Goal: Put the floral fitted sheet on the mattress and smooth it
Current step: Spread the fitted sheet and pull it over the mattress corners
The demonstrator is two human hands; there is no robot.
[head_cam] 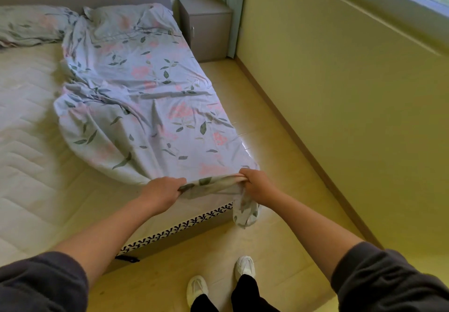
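Head view: I see left hand [163, 191] and right hand [255, 185] both gripping bunched edge of floral fitted sheet [145, 107] at mattress [31, 146] foot corner.

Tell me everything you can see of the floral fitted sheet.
The floral sheet is thin pale-blue fabric printed with pink blossoms and green leaves. It lies rumpled along the right side of the mattress, whose left part is bare. The left hand and right hand grip its bunched near edge at the foot corner, and a loose end dangles there.
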